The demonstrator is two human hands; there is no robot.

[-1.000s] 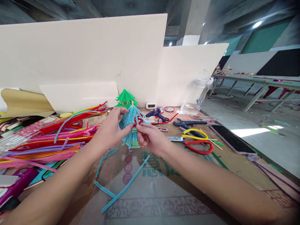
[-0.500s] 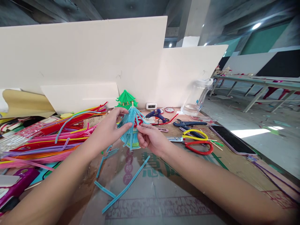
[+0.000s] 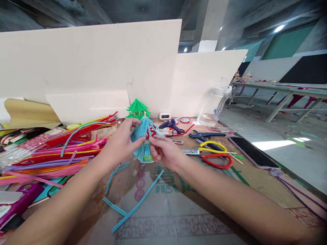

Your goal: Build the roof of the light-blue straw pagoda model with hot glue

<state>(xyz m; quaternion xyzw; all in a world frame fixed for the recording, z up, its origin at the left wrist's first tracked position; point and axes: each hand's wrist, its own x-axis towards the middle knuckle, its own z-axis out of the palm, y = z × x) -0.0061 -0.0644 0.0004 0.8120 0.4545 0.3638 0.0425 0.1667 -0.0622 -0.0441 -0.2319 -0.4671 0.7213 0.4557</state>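
Fuzzy matt blue cone (image 3: pixel 144 128), shiny metal scissor blades (image 3: pixel 192 152), smooth transparent jug (image 3: pixel 209 110), glossy phone screen (image 3: pixel 251 151)

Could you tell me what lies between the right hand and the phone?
In the head view, from the right hand to the phone: scissors with yellow and red handles, then a thin pale stick and green bits.

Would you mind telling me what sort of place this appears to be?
It looks like a craft workshop, perhaps in a large unfinished hall: bundled pipe cleaners, a blue glue gun and scissors with red and yellow handles lie on the worktable.
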